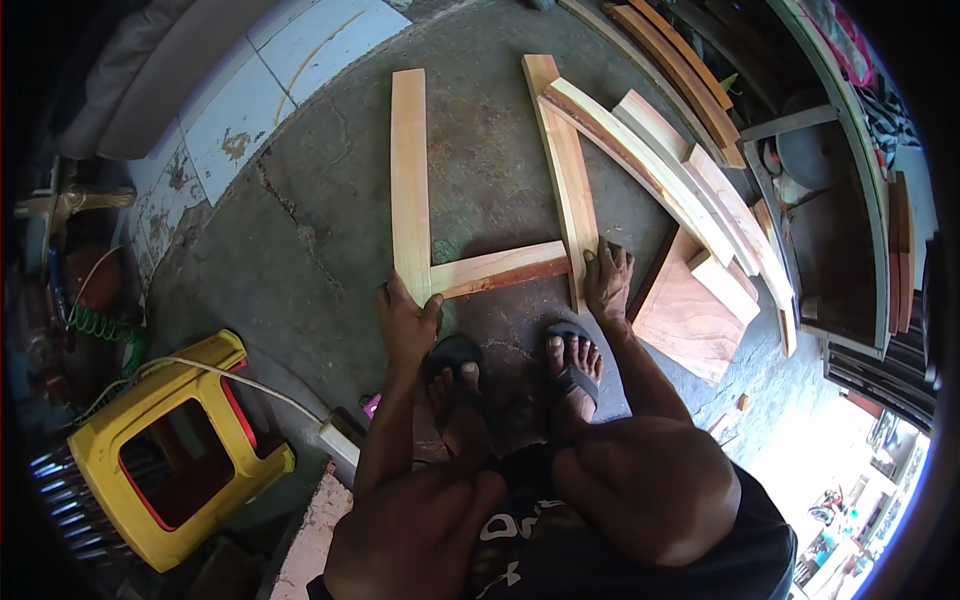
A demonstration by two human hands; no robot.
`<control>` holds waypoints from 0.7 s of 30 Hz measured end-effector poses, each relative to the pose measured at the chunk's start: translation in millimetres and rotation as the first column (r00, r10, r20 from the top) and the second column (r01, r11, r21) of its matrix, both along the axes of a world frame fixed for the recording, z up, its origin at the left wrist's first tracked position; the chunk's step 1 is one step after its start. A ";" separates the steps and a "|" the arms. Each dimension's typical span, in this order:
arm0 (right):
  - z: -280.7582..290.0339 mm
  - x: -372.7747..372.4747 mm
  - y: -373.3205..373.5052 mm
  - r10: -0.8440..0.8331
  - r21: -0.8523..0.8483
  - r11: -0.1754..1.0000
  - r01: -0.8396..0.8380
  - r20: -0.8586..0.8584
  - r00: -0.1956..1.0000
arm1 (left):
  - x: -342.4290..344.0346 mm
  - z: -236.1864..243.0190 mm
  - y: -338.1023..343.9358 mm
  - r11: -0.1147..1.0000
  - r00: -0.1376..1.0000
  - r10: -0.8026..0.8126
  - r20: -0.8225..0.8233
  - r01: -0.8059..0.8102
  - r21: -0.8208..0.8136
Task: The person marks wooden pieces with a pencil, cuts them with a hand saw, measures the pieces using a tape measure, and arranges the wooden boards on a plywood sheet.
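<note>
Two long pale planks lie on the floor, roughly side by side. My left hand [408, 328] closes round the near end of the left plank [410, 170], its thumb by the inner edge. A shorter crosspiece [505, 270] with a reddish-brown near edge spans the gap between the planks close to their near ends. My right hand [608, 285] grips the outer edge of the right plank [568, 180] where the crosspiece meets it. The palm sides of both hands are hidden.
Several loose planks [650, 170] fan out on the right, one overlapping the right plank. Beside them lies a brown wooden board [690, 320]. A yellow plastic frame [155, 450] and a white cable [250, 383] are at the left. My sandalled feet [575, 365] stand close to the crosspiece.
</note>
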State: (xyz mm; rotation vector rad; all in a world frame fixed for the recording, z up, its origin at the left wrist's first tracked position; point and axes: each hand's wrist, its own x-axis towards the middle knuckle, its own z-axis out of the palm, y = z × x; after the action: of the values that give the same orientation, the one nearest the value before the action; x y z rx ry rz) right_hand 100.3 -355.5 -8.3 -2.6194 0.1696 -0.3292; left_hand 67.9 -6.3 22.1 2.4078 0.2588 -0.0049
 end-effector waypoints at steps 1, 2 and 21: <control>2.2 -2.6 -1.8 0.025 -0.033 0.999 -0.024 0.025 0.999 | -0.6 0.8 -3.2 1.000 1.000 0.002 -0.003 -0.002 0.001; 2.4 -0.4 -3.1 0.056 -0.062 0.997 -0.052 0.059 0.997 | 0.5 0.8 -5.3 1.000 1.000 -0.003 0.004 0.003 0.000; 8.3 -23.4 -20.8 0.109 -0.049 0.992 -0.113 -0.074 0.991 | -3.1 -3.8 -12.9 0.986 0.996 -0.083 0.008 0.081 0.143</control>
State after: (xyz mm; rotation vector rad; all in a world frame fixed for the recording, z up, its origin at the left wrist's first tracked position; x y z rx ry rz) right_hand 76.9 -376.2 0.0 -2.6823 0.0395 -0.2044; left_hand 64.8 -19.2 18.4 2.5588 0.1576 -0.0077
